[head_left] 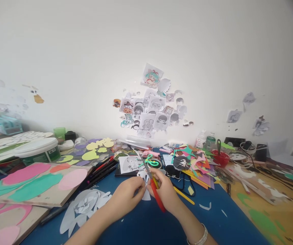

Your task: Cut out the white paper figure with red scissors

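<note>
My right hand [166, 189] is closed around a pair of scissors [158, 197] with red and yellow handles. Their grey blades point up and away from me, toward the left. Close beside it, my left hand [129, 190] pinches a small white paper cutout [146, 196] with dark printed marks. Part of the cutout is hidden behind my fingers and the scissors. Just beyond the hands lie a printed drawing [129, 164] on white paper and a second pair of scissors with green handles [150, 158].
A blue mat [141, 228] covers the desk. White paper scraps [85, 207] are heaped at left, near boards with coloured paper shapes [36, 185]. A pile of coloured paper [197, 161], a red bowl [220, 158] and bottles [210, 141] stand at the right. Drawings [156, 103] cover the wall.
</note>
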Available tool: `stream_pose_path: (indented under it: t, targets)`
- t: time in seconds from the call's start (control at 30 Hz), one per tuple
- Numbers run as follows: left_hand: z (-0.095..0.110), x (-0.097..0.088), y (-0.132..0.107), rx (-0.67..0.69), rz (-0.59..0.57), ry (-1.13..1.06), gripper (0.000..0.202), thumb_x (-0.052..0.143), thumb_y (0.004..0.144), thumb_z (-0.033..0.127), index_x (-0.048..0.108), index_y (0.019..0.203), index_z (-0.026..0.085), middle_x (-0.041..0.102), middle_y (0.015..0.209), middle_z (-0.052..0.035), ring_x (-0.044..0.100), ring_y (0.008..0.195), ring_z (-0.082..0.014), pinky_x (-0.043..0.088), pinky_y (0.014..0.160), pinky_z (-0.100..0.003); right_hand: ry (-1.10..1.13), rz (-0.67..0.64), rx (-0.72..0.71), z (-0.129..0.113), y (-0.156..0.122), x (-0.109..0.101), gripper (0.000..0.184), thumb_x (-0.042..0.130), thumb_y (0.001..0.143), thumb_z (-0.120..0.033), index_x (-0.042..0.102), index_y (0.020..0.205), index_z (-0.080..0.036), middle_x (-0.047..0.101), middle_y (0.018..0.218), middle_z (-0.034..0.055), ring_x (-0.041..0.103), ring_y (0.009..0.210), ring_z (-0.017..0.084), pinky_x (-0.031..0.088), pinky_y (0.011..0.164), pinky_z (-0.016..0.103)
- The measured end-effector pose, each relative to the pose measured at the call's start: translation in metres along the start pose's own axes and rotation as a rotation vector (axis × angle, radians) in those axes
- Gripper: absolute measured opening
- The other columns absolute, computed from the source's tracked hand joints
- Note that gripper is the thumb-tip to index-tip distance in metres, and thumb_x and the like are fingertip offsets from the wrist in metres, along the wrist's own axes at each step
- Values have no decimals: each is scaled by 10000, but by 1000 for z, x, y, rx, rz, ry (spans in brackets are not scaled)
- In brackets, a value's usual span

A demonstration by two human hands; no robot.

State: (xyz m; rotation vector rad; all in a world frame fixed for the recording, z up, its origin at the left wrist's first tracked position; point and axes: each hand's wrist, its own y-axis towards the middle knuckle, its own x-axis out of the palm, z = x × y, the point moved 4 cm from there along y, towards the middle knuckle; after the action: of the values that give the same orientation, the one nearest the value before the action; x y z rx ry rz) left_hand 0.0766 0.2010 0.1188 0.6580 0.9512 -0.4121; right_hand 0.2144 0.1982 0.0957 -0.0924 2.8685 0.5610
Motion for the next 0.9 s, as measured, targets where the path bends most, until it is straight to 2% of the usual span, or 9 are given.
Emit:
stream_pose_path:
  t: [0.1,0.27,0.43,0.6,0.77,0.9]
  targets:
    - [-1,0,0,10,-10,44,280,301,892,295,498,715,203,574,732,-27,523,685,-173,356,602,-259,-8,-41,-27,-3,-1,0,441,584,665,-116,563,1095,-212,591,791,0,559,701,151,463,627,267]
    - [1,0,1,141,-58,34,302,274,904,263,545,786,201,609,820,-51,548,774,-184,369,672,-261,-13,-67,-59,-3,-2,2,445,594,664,-103,581,1095,-213,618,805,7,566,713,161,462,619,261]
    - [-6,3,4,16,-54,-120,276,321,885,291,511,708,197,562,716,-11,505,668,-153,349,607,-239,0,-21,1,3,0,0,455,602,665,-128,562,1111,-211,602,814,11,573,710,161,467,644,286]
    - [-14,8,8,-89,57,-328,271,355,852,334,483,664,185,479,629,19,435,607,-133,332,578,-236,66,29,12,3,3,1,461,612,663,-191,532,1117,-194,586,782,11,575,711,164,467,641,295]
    - [-15,16,9,-116,35,-409,273,403,828,368,526,683,172,480,611,22,424,586,-126,323,563,-236,162,76,-10,2,5,1,431,638,644,-236,527,1059,-196,560,749,-4,587,711,160,466,658,290]
    - [-13,14,9,-141,46,-454,281,432,810,384,538,665,168,483,594,22,431,576,-126,323,550,-234,134,76,-9,1,4,-1,458,668,647,-260,528,1078,-196,548,740,-8,575,710,162,459,641,286]
